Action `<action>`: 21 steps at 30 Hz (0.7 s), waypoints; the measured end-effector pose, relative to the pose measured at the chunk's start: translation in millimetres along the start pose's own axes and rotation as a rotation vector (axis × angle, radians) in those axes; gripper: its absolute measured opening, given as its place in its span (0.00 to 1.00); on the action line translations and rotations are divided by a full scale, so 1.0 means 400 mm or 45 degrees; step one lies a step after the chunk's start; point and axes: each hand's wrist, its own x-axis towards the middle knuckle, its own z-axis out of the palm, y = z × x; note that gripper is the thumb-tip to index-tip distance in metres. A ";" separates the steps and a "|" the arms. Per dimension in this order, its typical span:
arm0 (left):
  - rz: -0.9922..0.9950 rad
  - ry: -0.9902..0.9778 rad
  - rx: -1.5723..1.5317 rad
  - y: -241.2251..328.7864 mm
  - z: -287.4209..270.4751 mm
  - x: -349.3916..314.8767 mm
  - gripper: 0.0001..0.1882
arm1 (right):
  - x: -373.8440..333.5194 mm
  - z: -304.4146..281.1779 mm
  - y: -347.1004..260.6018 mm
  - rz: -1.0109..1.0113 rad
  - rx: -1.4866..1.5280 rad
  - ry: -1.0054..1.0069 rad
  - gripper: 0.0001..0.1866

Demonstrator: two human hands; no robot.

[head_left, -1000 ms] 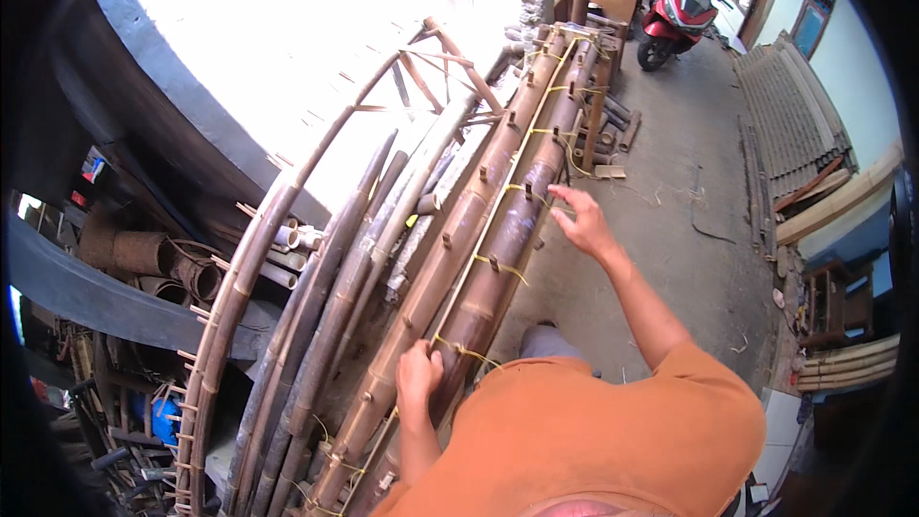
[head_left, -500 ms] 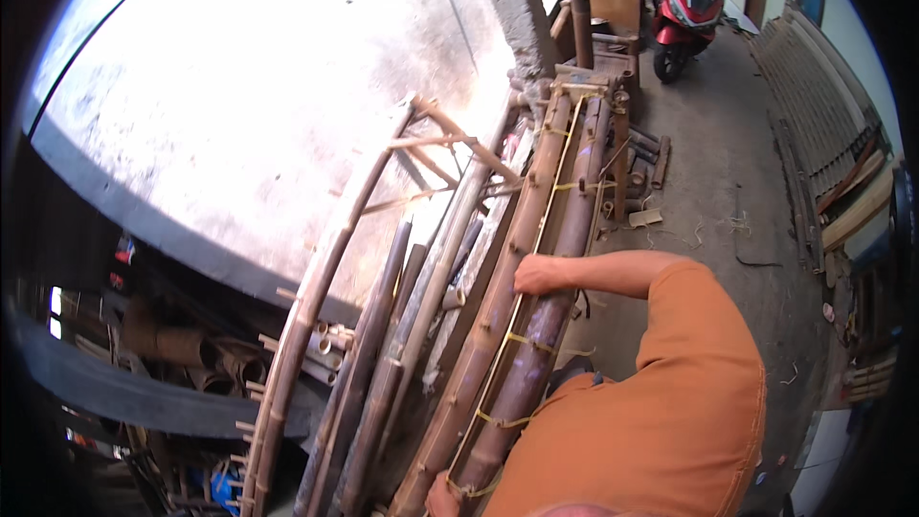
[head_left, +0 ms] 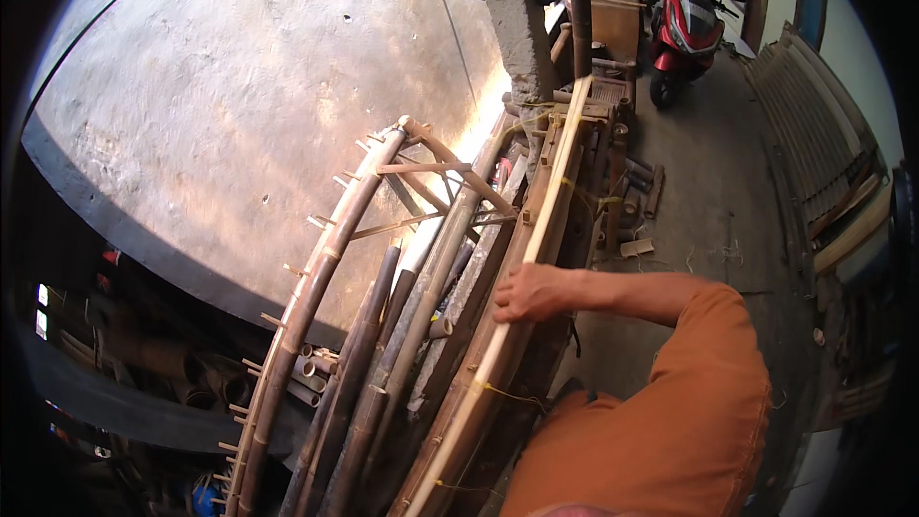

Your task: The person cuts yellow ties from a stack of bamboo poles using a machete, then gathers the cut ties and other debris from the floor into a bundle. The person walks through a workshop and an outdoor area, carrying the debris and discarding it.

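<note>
My right hand (head_left: 534,293) is closed round a long pale bamboo strip (head_left: 549,222), knuckles up. The strip runs from the far end of the bench down to the lower edge. Yellow ties (head_left: 498,392) are looped at several points along it. Beneath and beside the strip lie brown bamboo poles (head_left: 466,388) with short pegs standing out of them. My left hand does not show; the near end of the strip runs out of the picture.
To the left leans a bamboo frame (head_left: 330,247) with pegs along its side, next to several loose poles (head_left: 375,402). A concrete post (head_left: 517,24) stands at the far end. Farther right are a red scooter (head_left: 684,29) and slatted panels (head_left: 809,105) against the wall.
The strip has been lifted and turned, so its pale face now shows on top of the poles. My right hand has shifted slightly left with it. My left hand has left the picture.
</note>
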 end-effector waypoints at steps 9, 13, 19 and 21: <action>0.182 0.688 0.719 -0.136 -0.265 0.030 0.13 | 0.143 -0.338 0.079 0.051 -0.477 0.560 0.02; 0.124 0.643 1.378 -0.207 -0.338 -0.024 0.09 | 0.190 -0.442 0.078 0.035 -0.431 0.695 0.01; 0.001 0.231 0.183 -0.173 -0.198 -0.050 0.22 | 0.145 -0.271 0.073 0.024 -0.170 0.310 0.02; -0.004 0.137 0.163 -0.169 -0.144 -0.068 0.25 | 0.140 -0.217 0.069 0.014 -0.074 0.213 0.04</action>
